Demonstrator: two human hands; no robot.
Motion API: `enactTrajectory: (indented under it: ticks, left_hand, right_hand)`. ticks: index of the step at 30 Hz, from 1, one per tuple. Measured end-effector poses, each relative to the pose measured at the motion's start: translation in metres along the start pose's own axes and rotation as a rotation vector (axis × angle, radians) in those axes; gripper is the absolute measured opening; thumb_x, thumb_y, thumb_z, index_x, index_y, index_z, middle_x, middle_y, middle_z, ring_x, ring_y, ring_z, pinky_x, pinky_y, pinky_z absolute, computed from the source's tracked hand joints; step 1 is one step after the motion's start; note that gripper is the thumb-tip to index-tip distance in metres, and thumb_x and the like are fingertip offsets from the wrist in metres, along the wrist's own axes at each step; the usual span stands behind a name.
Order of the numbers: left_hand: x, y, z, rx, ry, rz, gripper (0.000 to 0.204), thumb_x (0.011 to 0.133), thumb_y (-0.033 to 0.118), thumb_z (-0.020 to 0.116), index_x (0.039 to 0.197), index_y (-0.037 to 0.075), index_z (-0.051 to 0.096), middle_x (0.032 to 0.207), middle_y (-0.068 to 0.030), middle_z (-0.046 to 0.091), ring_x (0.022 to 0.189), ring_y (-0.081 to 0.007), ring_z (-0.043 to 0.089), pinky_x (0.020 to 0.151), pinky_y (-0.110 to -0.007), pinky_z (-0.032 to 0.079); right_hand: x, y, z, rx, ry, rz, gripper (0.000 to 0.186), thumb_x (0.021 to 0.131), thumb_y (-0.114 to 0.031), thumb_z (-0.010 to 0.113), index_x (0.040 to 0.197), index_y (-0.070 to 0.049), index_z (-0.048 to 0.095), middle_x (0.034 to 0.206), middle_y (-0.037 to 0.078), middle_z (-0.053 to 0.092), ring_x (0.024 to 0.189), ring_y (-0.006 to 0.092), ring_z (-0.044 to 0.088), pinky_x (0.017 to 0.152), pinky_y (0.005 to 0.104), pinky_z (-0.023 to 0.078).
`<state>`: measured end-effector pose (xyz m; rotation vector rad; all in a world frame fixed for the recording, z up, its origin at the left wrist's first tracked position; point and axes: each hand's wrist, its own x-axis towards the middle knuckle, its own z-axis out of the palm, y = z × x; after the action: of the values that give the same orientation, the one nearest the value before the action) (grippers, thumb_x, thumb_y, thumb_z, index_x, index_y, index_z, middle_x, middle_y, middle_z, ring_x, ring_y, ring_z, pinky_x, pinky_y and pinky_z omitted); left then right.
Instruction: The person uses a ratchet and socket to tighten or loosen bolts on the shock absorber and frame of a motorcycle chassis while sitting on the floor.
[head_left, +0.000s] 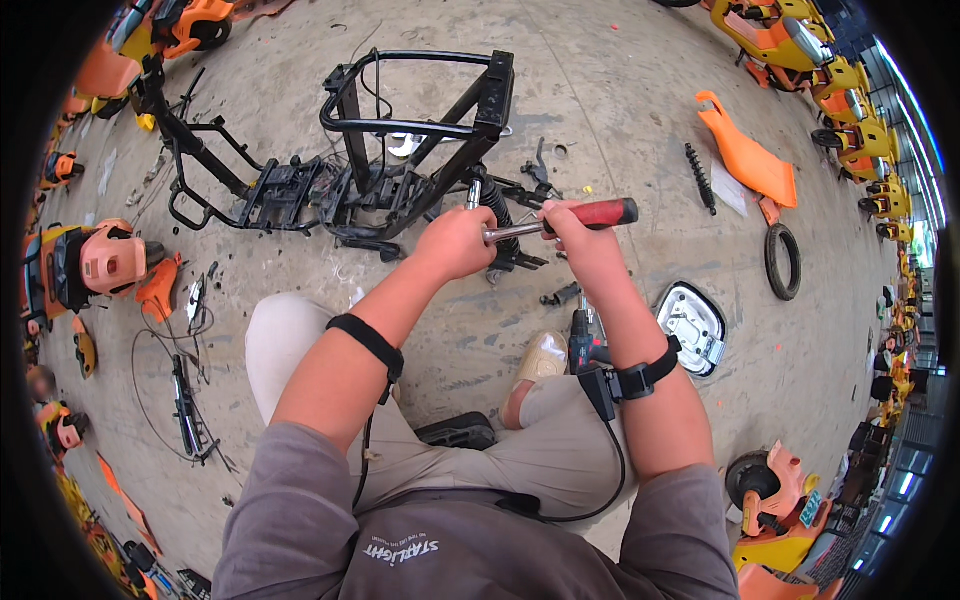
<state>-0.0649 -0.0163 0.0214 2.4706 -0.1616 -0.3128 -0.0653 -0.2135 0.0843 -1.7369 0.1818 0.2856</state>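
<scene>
My left hand (458, 240) is closed around a chrome tool shaft (473, 197) where it meets a ratchet wrench's metal bar (515, 232), low on a black bare scooter frame (418, 128). My right hand (577, 240) grips the wrench's red-and-black handle (608, 212), which lies level, pointing right. Just behind both hands is a black coil-spring shock absorber (503, 205) attached to the frame. The exact point where the tool meets the frame is hidden by my left hand.
A cordless drill (581, 340), white tray-like part (685, 330), tire (783, 262), orange panel (755, 160) and loose shock (700, 175) lie rightward. Cables and a black part (182, 405) lie leftward. Rows of yellow scooters (860, 130) line both sides. My bent legs are below.
</scene>
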Motion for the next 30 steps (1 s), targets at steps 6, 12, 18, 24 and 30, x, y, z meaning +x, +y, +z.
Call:
enactTrajectory:
  ticks: [6, 12, 18, 24, 30]
  left_hand:
    - [0.000, 0.000, -0.006, -0.168, -0.040, 0.014, 0.033, 0.075, 0.020, 0.071, 0.105, 0.008, 0.067, 0.091, -0.0173, 0.069, 0.091, -0.0361, 0.065, 0.081, -0.042, 0.053]
    - [0.006, -0.025, 0.009, -0.494, 0.007, 0.263, 0.029, 0.077, 0.022, 0.069, 0.100, 0.004, 0.063, 0.088, -0.0173, 0.067, 0.088, -0.0348, 0.065, 0.078, -0.044, 0.052]
    - [0.016, -0.045, 0.025, -0.648, 0.063, 0.381, 0.035, 0.079, 0.022, 0.070, 0.107, 0.002, 0.062, 0.099, -0.0177, 0.066, 0.096, -0.0331, 0.064, 0.084, -0.043, 0.050]
    - [0.004, -0.016, 0.004, -0.339, -0.045, 0.147, 0.032, 0.077, 0.022, 0.069, 0.103, 0.005, 0.065, 0.095, -0.0196, 0.070, 0.091, -0.0367, 0.067, 0.080, -0.044, 0.053]
    - [0.000, -0.008, -0.004, -0.060, -0.048, 0.055, 0.034, 0.075, 0.018, 0.070, 0.108, 0.011, 0.067, 0.098, -0.0183, 0.068, 0.092, -0.0359, 0.065, 0.084, -0.043, 0.053]
  right_hand:
    - [0.003, -0.035, 0.035, -0.010, 0.017, -0.188, 0.023, 0.083, -0.023, 0.073, 0.090, -0.002, 0.070, 0.080, 0.003, 0.069, 0.078, 0.0118, 0.064, 0.072, 0.0300, 0.051]
    - [-0.001, -0.053, 0.087, -0.200, -0.057, -0.367, 0.023, 0.084, -0.024, 0.073, 0.089, -0.002, 0.067, 0.080, 0.007, 0.069, 0.073, 0.0150, 0.065, 0.072, 0.0309, 0.051]
    - [-0.002, -0.060, 0.103, -0.333, -0.099, -0.571, 0.027, 0.079, -0.028, 0.071, 0.088, -0.003, 0.066, 0.087, 0.014, 0.066, 0.082, 0.0366, 0.064, 0.075, 0.0425, 0.053]
    - [0.005, -0.029, 0.053, -0.152, -0.078, -0.264, 0.027, 0.084, -0.028, 0.071, 0.092, -0.003, 0.069, 0.087, 0.010, 0.070, 0.081, 0.0214, 0.066, 0.073, 0.0339, 0.052]
    - [-0.002, -0.005, 0.002, -0.100, -0.140, -0.020, 0.032, 0.089, -0.035, 0.072, 0.099, -0.005, 0.070, 0.087, 0.002, 0.067, 0.083, 0.0099, 0.059, 0.074, 0.0276, 0.046]
